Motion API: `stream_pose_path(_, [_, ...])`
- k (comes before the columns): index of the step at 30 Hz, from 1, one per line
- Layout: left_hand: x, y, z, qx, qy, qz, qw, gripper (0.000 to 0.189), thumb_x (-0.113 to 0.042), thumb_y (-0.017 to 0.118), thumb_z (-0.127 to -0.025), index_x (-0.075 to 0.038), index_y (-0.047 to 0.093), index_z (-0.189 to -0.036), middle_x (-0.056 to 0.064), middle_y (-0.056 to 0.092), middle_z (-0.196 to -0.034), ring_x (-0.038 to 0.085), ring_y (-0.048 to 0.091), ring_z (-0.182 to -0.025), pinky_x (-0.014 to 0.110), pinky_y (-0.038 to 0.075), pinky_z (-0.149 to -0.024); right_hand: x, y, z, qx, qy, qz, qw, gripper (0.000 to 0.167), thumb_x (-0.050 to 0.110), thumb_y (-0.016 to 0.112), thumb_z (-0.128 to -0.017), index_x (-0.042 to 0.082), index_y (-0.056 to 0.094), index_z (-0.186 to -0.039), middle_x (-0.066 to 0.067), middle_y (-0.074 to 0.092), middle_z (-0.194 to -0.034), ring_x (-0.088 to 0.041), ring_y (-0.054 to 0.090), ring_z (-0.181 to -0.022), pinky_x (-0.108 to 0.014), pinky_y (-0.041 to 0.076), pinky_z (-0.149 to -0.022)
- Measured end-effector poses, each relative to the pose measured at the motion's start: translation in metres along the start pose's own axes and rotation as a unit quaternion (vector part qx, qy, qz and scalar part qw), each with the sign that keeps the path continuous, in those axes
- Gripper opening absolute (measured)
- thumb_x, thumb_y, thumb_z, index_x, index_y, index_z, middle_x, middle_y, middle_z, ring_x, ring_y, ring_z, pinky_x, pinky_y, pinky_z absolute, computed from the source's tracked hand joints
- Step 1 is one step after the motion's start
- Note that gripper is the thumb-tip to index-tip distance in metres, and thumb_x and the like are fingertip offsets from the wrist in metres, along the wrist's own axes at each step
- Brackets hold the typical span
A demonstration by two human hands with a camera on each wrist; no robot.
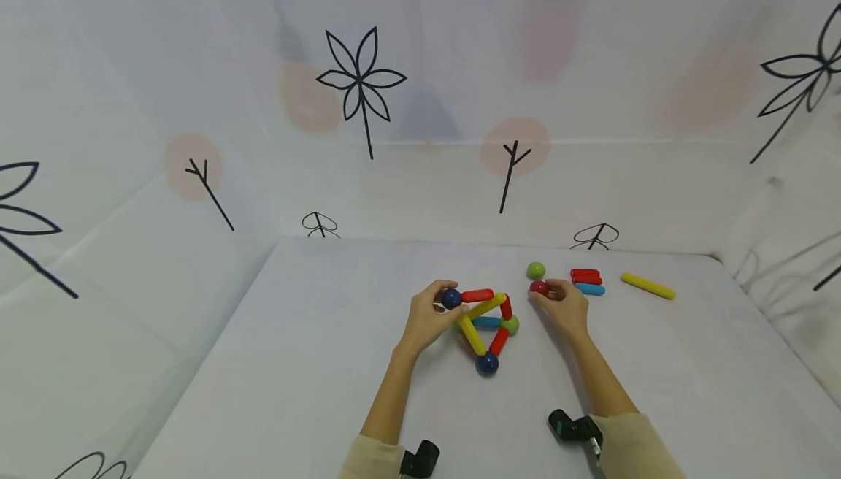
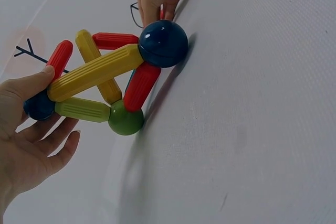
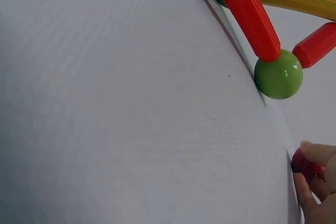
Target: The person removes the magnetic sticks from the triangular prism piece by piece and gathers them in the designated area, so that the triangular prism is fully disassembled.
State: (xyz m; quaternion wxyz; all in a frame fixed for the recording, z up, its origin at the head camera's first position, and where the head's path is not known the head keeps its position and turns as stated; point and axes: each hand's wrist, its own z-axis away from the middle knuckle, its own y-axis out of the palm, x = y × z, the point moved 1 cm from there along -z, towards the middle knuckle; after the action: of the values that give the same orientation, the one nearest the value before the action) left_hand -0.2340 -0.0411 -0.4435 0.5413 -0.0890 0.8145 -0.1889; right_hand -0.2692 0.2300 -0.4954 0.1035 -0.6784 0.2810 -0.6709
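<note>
From the head view we see the left hand (image 1: 423, 318) gripping a blue ball (image 1: 451, 298) at the 10 o'clock corner of a stick frame (image 1: 487, 323). The right hand (image 1: 566, 307) pinches a red ball (image 1: 539, 288) at the frame's 2 o'clock; a green ball (image 1: 536, 270) lies at its 12, red sticks (image 1: 586, 280) and a yellow stick (image 1: 647, 285) towards 3 on the worktop (image 1: 315, 362).

In the left wrist view we find the gripped ball at the frame's 8 o'clock.

In the right wrist view we see the pinched ball at 4 o'clock, apart from the frame.

head looks down; wrist views closer, apparently tilted.
</note>
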Motion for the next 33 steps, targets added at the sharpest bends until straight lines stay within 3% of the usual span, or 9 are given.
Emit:
stream_pose_path(14, [-0.0025,-0.0007,-0.0019,0.0,0.001,0.001,1.0,0.037,-0.016,0.073,-0.081,0.001,0.062,-0.112,0.011,0.067,-0.096,0.019,0.059,-0.083,0.024,0.049,-0.072,-0.0015,0.0011,-0.0104,-0.005,0.007,-0.014,0.9999,0.054,0.025,0.067,-0.087,-0.005,0.049,-0.128,-0.027,0.055,-0.122,-0.038,0.053,-0.112,-0.046,0.043,-0.097])
stream_pose_path(33, [-0.0029,-0.001,0.0002,0.005,-0.016,0.001,0.9999,0.036,-0.016,0.073,-0.081,-0.001,0.062,-0.112,0.011,0.067,-0.097,0.019,0.059,-0.084,0.022,0.048,-0.072,-0.0021,0.0009,-0.0067,0.008,0.022,-0.03,0.9993,0.05,0.013,0.062,-0.09,-0.006,0.045,-0.133,-0.027,0.052,-0.128,-0.039,0.051,-0.117,-0.045,0.04,-0.099])
